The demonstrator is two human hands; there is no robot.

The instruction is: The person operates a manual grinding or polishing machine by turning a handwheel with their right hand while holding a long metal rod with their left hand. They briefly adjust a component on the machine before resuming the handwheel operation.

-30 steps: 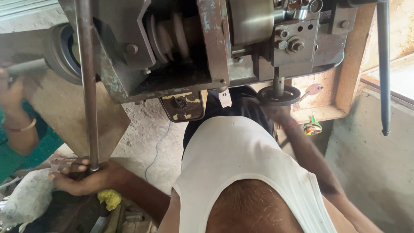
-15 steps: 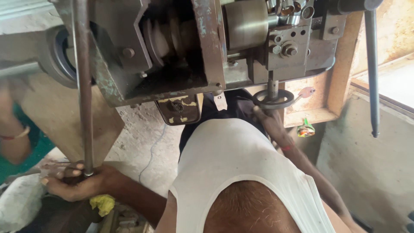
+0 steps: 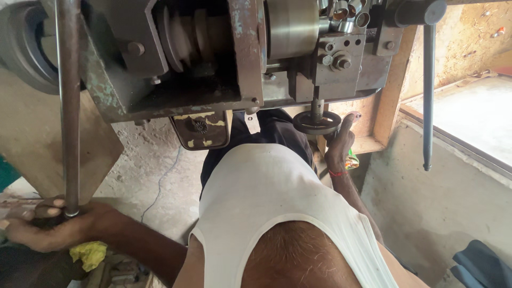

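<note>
Gripping the lower end of a long grey metal lever rod (image 3: pixel 68 106), left hand (image 3: pixel 50 229) is closed around it at lower left. Rod is plain, dull, upright against the machine (image 3: pixel 213 53). Right hand (image 3: pixel 340 144) rests fingers curled on a small dark round handwheel (image 3: pixel 317 122) beneath the machine.

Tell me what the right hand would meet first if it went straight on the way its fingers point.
The right hand points up at the small black handwheel under the machine. Its fingertips already seem to be at the wheel's rim, so the wheel comes first, though depth is unclear.
</note>
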